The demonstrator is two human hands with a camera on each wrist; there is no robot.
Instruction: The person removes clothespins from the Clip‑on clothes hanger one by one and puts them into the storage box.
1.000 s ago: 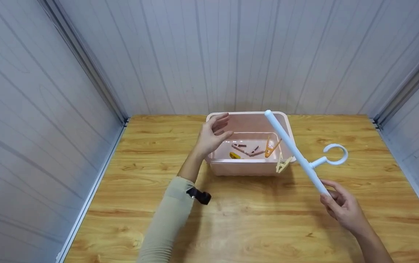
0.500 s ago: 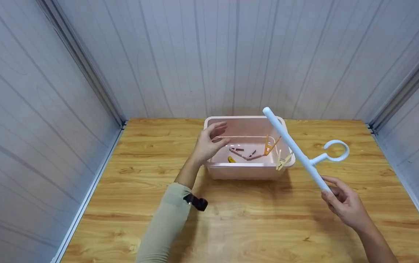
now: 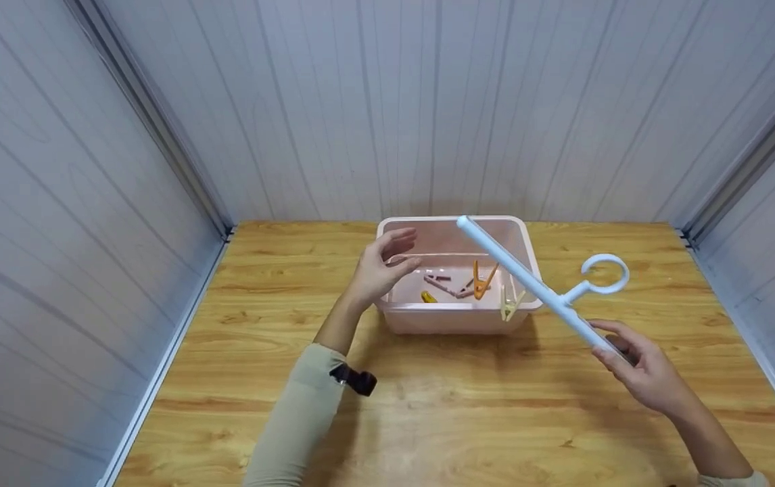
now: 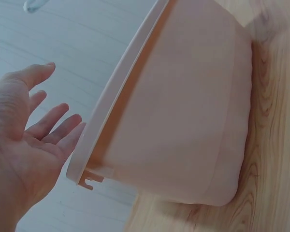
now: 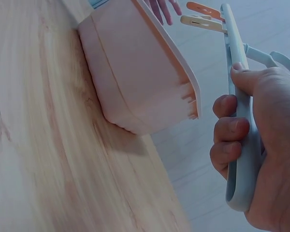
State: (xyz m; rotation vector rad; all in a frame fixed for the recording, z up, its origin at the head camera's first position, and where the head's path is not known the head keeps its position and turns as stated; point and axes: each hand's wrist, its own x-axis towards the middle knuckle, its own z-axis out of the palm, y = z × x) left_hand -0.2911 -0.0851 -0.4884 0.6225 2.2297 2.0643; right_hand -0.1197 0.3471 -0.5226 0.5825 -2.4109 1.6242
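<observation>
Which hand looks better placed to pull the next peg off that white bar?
Probably the left hand: it hovers open above the pink tub, close to the orange peg on the bar. The right hand grips the bar's end.

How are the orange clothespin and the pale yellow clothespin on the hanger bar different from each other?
The orange clothespin sits farther up the white hanger bar, over the inside of the pink basket; the pale yellow clothespin sits nearer the right hand, over the basket's near rim. Orange is vivid, yellow pale. Both are clipped on the bar and hang below it.
</observation>
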